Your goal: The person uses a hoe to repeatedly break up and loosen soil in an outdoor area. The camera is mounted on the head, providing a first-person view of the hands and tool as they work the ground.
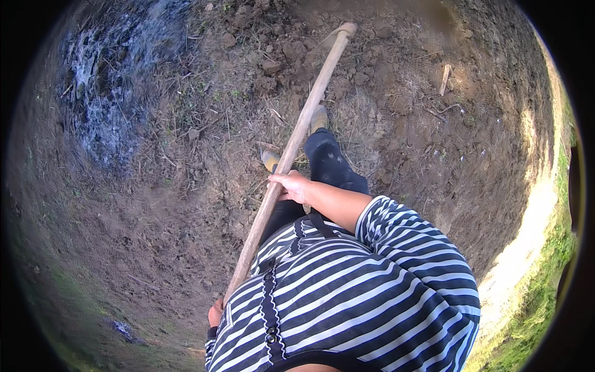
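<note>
A long-handled hoe (304, 118) slants across my front, from low at my left side up to the soil ahead. My right hand (294, 186) is wrapped around the middle of its wooden handle. Near the handle's rear end my left hand (216, 312) grips it, partly hidden by my striped shirt. The hoe's head (346, 29) is at the far end, over loose brown clods; its blade is hardly visible. Under the handle are my two shoes, the forward one (319, 119) and the rear one (270, 160).
A bluish-white, ash-like patch (109, 93) covers ground at the upper left. Dry stalks and clods are scattered around my feet. A short piece of wood (445, 80) and a thin twig (437, 114) lie on the right. Green grass (534, 297) borders the sunlit right edge.
</note>
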{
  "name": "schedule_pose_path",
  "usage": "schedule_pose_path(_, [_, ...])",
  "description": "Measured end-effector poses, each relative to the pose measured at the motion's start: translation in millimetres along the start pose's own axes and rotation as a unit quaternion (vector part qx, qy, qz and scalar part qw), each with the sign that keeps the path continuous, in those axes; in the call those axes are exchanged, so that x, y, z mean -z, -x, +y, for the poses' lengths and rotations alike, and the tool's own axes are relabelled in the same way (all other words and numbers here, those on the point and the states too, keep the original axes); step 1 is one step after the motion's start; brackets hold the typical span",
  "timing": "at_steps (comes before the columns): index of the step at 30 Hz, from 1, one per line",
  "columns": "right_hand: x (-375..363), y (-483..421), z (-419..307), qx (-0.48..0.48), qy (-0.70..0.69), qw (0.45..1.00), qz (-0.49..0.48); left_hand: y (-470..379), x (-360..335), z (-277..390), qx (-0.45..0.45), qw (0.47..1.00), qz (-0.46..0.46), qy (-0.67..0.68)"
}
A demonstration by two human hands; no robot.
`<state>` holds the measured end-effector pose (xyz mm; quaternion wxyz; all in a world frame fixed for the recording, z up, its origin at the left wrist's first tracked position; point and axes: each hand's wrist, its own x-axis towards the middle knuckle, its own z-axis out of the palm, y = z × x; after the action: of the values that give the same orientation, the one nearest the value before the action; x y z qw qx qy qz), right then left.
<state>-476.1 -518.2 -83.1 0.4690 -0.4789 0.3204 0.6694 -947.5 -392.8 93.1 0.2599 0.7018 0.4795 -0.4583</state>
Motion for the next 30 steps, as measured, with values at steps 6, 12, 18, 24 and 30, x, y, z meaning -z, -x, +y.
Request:
schedule_pose_path(6, [55.8,-37.1,-50.1,0.029,0.26,0.963,-0.065,30.3,105.2,91.8,0.055,0.996,0.005,0.065])
schedule_pose_path(12, [251.9,-178.3,-144.7,0.106,0.424,0.845,0.308,44.1,153.1,134.6,0.18,0.977,0.117,-0.012])
schedule_pose_path(18, [330.6,-358.2,-218.7,0.29,0.58,0.68,0.343,27.1,136.4,160.5,0.287,0.944,0.157,-0.042])
schedule_pose_path(24, [307.2,-433.0,-206.6,0.072,0.653,0.659,0.366,53.3,160.9,220.0,0.374,0.91,0.14,-0.112])
schedule_pose_path(30, [357.0,-367.9,-204.2,0.153,0.328,0.915,0.176,33.4,146.7,204.7,0.381,0.904,0.134,-0.138])
